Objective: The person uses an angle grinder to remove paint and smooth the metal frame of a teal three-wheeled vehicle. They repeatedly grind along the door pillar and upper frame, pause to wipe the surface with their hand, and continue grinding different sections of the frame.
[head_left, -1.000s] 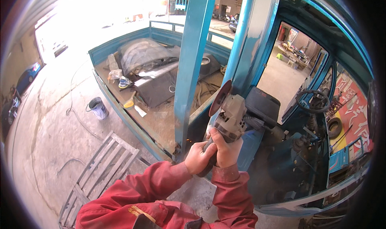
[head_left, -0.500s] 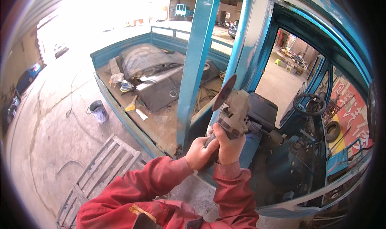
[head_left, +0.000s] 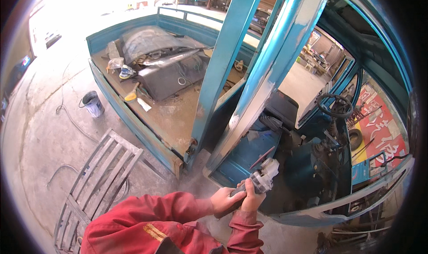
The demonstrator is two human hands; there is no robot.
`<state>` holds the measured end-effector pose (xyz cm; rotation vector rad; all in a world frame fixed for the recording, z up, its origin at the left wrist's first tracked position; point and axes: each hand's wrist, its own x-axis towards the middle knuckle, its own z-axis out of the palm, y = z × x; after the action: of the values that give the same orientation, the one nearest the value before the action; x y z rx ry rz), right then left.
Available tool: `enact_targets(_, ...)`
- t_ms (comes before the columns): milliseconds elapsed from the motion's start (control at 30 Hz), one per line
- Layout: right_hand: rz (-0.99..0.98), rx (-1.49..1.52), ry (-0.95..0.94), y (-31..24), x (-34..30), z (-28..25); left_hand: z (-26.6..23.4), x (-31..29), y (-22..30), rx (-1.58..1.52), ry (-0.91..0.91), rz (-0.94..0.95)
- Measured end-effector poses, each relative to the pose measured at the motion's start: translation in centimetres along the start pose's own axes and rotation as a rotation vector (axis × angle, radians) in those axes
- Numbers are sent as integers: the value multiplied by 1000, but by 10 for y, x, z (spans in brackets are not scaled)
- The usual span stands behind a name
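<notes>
I hold an angle grinder (head_left: 265, 176) in both hands, low at the doorway of a blue vehicle cab. My left hand (head_left: 225, 200) is closed around its dark rear handle. Close beside it, my right hand (head_left: 252, 197) grips the body nearer the head. The thin reddish-brown disc (head_left: 263, 157) points up and away, seen nearly edge-on, apart from the cab pillar (head_left: 243, 122). That pillar is blue with a bare, pale sanded strip. Behind the grinder lies the cab's blue inner panel (head_left: 243, 160).
Left of the cab is a blue cargo bed (head_left: 133, 113) holding loose panels and tools. A slatted metal rack (head_left: 100, 165) and a grey bucket (head_left: 92, 104) stand on the concrete floor. A steering wheel (head_left: 335, 106) and dark seat (head_left: 281, 107) are inside the cab.
Both hands have lowered the grinder from beside the upper pillar to the lower doorway. Its disc has swung away from the pillar. The view has also shifted, showing more of the pillar.
</notes>
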<state>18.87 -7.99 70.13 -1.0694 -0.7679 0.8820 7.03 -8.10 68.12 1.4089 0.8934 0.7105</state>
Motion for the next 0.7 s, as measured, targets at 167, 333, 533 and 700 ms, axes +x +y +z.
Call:
enact_targets(167, 108, -54, 165, 41, -29, -22, -4, -25, -50, 260, -122, -22)
enact_targets(333, 427, 38, 454, 67, -50, -20, -33, -62, -93, 410, -283, 165)
enact_targets(533, 463, 0, 650, 117, -64, -29, -79, -73, -130, 548, -646, 334)
enact_targets(700, 504, -21, 785, 167, -89, -46, -98, -63, -151, 684, -597, 610)
